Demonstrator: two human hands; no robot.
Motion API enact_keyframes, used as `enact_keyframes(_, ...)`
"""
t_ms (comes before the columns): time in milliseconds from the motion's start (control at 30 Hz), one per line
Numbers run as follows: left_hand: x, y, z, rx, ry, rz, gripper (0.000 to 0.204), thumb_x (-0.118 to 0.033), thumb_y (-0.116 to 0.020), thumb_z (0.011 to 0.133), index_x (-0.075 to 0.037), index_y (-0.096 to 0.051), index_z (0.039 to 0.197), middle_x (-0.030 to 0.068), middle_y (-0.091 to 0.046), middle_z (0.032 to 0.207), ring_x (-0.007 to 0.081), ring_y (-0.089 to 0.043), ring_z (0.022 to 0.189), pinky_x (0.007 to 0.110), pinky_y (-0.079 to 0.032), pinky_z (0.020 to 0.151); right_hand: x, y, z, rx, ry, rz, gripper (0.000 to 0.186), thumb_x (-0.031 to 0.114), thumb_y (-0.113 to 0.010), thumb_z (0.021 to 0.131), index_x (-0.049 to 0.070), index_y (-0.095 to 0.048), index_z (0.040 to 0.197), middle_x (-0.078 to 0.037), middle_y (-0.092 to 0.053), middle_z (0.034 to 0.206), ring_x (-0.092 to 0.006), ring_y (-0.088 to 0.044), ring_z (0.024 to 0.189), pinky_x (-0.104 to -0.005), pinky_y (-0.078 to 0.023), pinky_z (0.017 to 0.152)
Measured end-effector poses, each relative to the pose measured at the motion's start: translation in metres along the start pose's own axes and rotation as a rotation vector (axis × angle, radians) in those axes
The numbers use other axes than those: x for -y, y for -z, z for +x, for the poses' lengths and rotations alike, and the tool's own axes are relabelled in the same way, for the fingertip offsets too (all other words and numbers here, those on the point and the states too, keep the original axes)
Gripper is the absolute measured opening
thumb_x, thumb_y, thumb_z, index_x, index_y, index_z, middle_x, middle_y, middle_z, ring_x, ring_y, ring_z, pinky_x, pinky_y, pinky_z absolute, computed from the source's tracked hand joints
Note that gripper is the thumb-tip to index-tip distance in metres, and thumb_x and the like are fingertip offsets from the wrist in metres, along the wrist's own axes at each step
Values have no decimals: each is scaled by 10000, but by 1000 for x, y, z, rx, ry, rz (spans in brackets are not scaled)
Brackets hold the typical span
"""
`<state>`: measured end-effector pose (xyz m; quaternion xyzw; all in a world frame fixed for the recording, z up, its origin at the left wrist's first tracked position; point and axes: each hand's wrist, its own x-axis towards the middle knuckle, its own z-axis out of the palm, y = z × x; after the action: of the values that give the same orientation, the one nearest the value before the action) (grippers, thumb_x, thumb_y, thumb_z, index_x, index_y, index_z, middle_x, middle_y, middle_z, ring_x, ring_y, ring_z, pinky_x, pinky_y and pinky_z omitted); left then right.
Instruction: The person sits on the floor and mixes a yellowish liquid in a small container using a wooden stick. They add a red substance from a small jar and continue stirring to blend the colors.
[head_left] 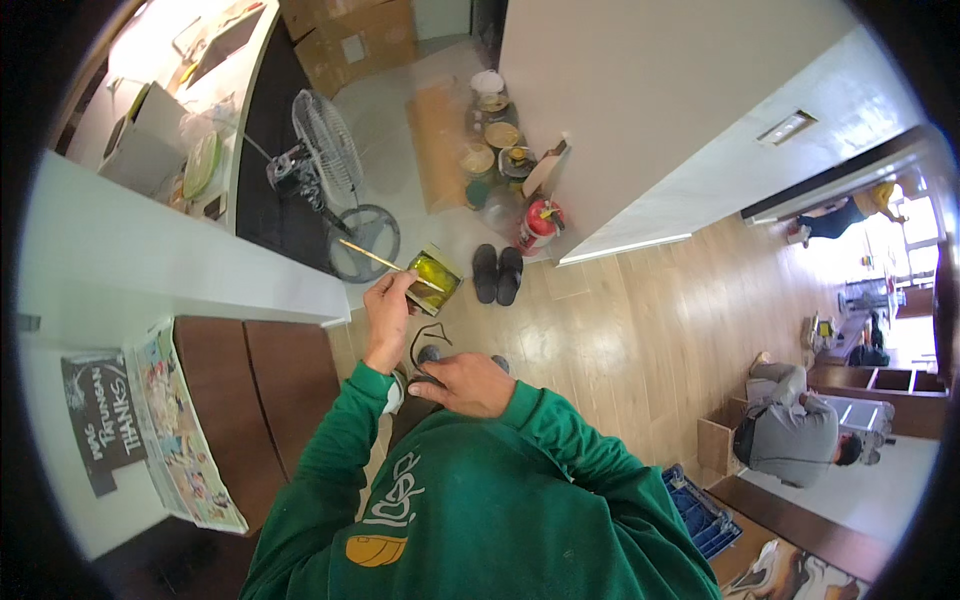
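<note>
My left hand [387, 312] is closed at the rim of a small square container [447, 279] with glossy yellow-green liquid inside. Across its top runs a thin pale wooden stick [368, 255], pinched under the same fingers; whether it ends in bristles I cannot tell. My right hand [470, 384] is held low before my body, with its fingers curled and partly hidden. A thin dark cord [418, 337] loops up beside those fingertips, and something dark lies under them that I cannot make out.
A standing fan [328, 150] is at the far left by a counter. Black slippers [497, 275], a red fire extinguisher [540, 224] and several cans [502, 136] stand ahead by the wall. At the right, a person in grey [793, 437] crouches near a wooden box [716, 447].
</note>
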<state>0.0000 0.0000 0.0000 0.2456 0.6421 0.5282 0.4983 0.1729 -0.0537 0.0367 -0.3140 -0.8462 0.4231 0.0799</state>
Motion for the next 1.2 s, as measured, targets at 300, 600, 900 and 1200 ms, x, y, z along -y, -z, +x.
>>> enact_keyframes(300, -2, -1, 32, 97, -143, 137, 254, -246, -689, 917, 4, -724, 889, -7, -635, 757, 85, -527, 661, 263, -412, 566, 36, 4, -1, -175, -73, 43, 413, 461, -586, 1005, 84, -713, 1118, -188, -684, 844, -397, -677, 777, -483, -533, 688)
enact_keyframes(600, -1, -4, 40, 223, 32, 50, 263, -252, -675, 915, 6, -723, 939, 43, -691, 804, 122, -634, 606, 260, -459, 534, 65, 9, 2, -305, -64, 121, 343, 406, -627, 992, 99, -718, 1115, -164, -693, 872, -381, -681, 768, -468, -546, 685)
enact_keyframes(900, 5, -2, 37, 286, 85, 81, 265, -240, -655, 936, 20, -690, 970, 63, -688, 815, 140, -656, 634, 261, -468, 535, 68, 13, 13, -395, -43, 163, 296, 366, -656, 977, 95, -711, 1083, -160, -689, 865, -382, -680, 768, -468, -543, 671)
enact_keyframes(1200, -2, -4, 41, 276, 139, -9, 300, -243, -644, 961, 52, -642, 1015, 110, -697, 879, 176, -680, 659, 278, -536, 563, 65, 18, 26, -367, -29, 144, 303, 353, -669, 970, 77, -700, 1092, -161, -682, 856, -393, -671, 765, -469, -538, 667)
